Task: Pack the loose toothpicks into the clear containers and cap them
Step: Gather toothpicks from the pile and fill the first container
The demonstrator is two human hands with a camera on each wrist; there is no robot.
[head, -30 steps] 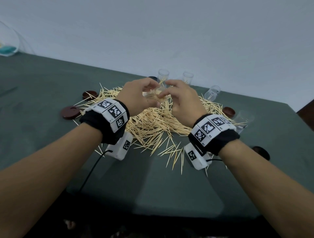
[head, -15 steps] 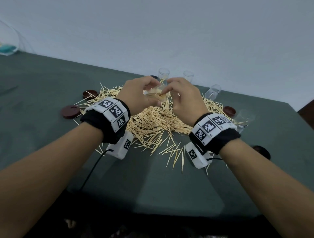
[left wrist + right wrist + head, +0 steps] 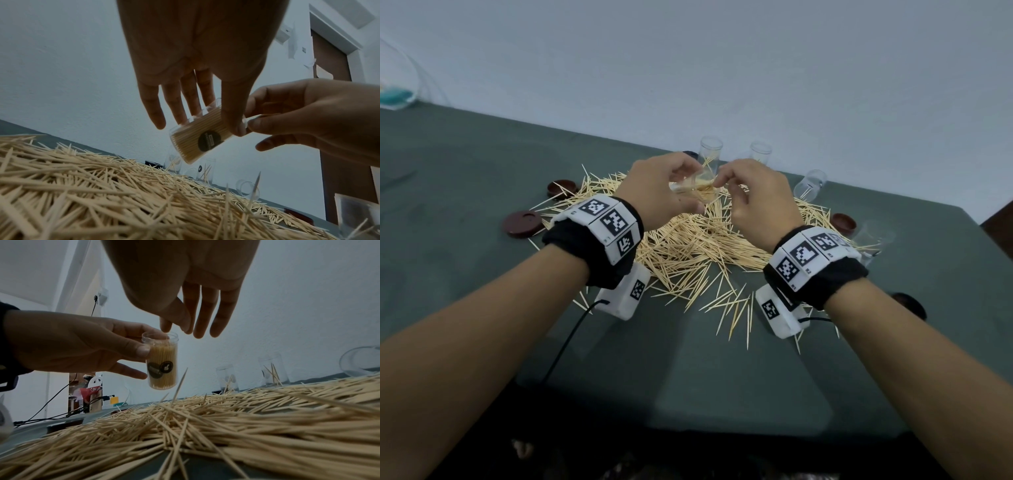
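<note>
1. Your left hand (image 3: 661, 192) is wrapped around a clear container (image 3: 162, 360), thumb on its upper wall and fingers behind; it is held in the air above the toothpick pile (image 3: 688, 246), packed nearly to the top.
2. Your right hand (image 3: 753, 202) is at the container's open mouth, thumb and forefinger pinched together. Whether they hold a toothpick cannot be told.
3. The container looks light, rigid and slick-walled; grip it at mid-wall, over the dark label (image 3: 159, 369), and keep it upright so the load does not slide out.
4. The toothpicks are thin, stiff and sharp, and probably snap easily. Take them in small aligned bunches by the middle.
5. On the counter (image 3: 465, 178) behind the pile stand two more open containers (image 3: 710, 152) holding only a few picks; another (image 3: 812, 183) lies tipped over to the right.
6. The brown caps (image 3: 523, 223) sit left and right of the pile. Stray picks around them could foul a clean pickup.
</note>
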